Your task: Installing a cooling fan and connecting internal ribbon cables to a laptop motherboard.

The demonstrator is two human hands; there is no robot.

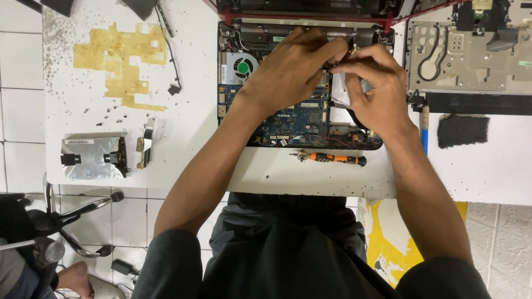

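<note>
Hands meet over an opened laptop (288, 124) that lies on the far middle part of a white table (183, 127). The left hand (293, 69) rests on the blue board (302, 119) inside the laptop, its fingers bent and closed together toward the right, and the fingertips come against those of the right hand (371, 83). The right hand is also closed, thumb and first fingers pinching a small dark part (331, 67) at the place where both hands touch; what this part is, I cannot tell, it is too small and half hidden. Left of the left hand, in the far left corner of the laptop, a round fan (242, 67) with green centre shows. Just near the laptop, on the table edge, lies a screwdriver (335, 159) with orange and black handle, apart from both hands. At the right of the laptop lies a grey metal cover (471, 61), and near it a dark foam pad (463, 130). Far to the left on the table there is a silver drive (91, 158) in its bracket, with a small bracket piece (145, 147) just beside it, and further away a yellow stain (122, 61) and a thin black cable (173, 61). At the near left corner, below the table, another person's hand (75, 277) shows.
</note>
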